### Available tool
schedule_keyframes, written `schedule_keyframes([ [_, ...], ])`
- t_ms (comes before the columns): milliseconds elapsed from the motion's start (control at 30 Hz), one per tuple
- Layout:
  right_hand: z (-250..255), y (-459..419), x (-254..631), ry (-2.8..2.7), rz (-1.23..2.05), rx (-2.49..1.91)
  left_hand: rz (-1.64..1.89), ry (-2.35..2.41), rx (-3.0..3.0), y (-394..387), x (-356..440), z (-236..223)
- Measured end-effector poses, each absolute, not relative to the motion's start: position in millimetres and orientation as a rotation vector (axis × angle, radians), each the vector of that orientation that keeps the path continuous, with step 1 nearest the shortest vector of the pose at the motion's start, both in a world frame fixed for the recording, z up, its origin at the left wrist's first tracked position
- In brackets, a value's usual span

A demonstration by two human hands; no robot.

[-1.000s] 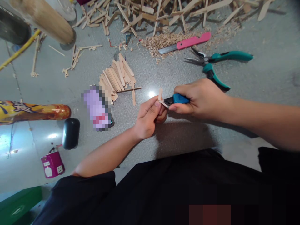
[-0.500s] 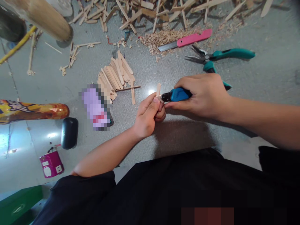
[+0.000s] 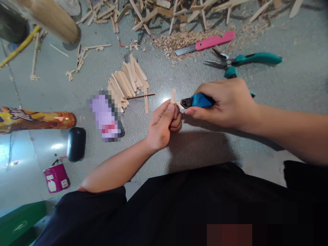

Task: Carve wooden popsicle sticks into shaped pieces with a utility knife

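Blue cutter (image 3: pixel 202 100), in right hand (image 3: pixel 228 102), farther from left hand (image 3: pixel 164 121) (with wooden stick (image 3: pixel 173 95))

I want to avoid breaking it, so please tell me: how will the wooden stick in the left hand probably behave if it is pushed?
The wooden stick looks thin and narrow, so it is probably very light. It sticks out straight from the left hand, which suggests stiffness, but being so thin, it may snap if pushed hard.
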State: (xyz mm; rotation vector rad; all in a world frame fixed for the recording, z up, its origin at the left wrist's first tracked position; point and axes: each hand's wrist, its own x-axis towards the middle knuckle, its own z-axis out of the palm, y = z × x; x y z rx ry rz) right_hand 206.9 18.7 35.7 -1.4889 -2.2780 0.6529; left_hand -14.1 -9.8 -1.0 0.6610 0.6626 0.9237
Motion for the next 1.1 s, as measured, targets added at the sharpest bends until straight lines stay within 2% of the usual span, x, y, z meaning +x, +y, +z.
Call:
schedule_keyframes([
  [600,27.2,21.7,207.1,-2.311,0.558,-1.456,0.932,0.611,0.72,-7.7,-13.6,-0.1],
  [1100,34.1,25.8,211.9,-2.371,0.859,-1.399,1.03,0.61,1.002,-12.2,-15.2,3.7],
])
